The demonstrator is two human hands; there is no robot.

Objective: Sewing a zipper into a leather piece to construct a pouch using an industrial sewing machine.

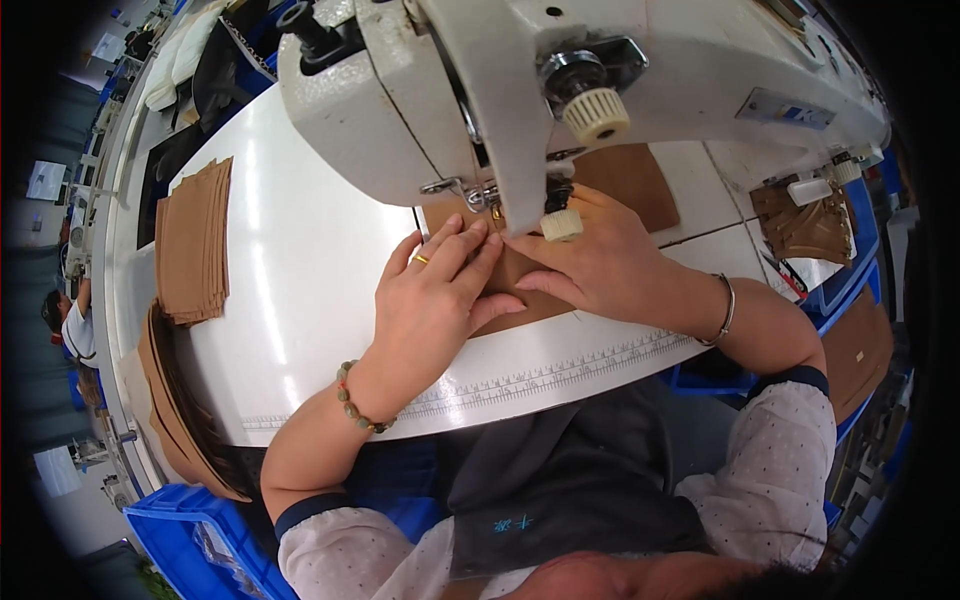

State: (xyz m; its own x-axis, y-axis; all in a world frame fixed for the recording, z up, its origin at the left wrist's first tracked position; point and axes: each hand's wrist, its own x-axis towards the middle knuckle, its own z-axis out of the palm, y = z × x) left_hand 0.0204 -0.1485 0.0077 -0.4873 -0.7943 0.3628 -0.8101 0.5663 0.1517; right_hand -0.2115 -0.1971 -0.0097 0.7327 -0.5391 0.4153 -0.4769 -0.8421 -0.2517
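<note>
A flat piece of brown leather-like material (530,312) lies under the head of a white sewing machine (350,130). My left hand (430,285), with a ring and a beaded bracelet, rests on its left part, fingers stretched toward the needle area. On its right side lies my right hand (600,255), fingers extended and thumb pointing at the left one. The machine's cream knob (562,225) partly covers the right fingers. Both palms press down rather than grip. The needle tip and the seam are hidden behind the fingertips and machine parts.
A stack of brown pieces (195,240) sits at the table's left, with larger brown sheets (175,410) hanging over the edge below. Small brown pieces (805,222) lie far right. A printed ruler (520,380) follows the front edge. Blue crates (190,530) stand below left.
</note>
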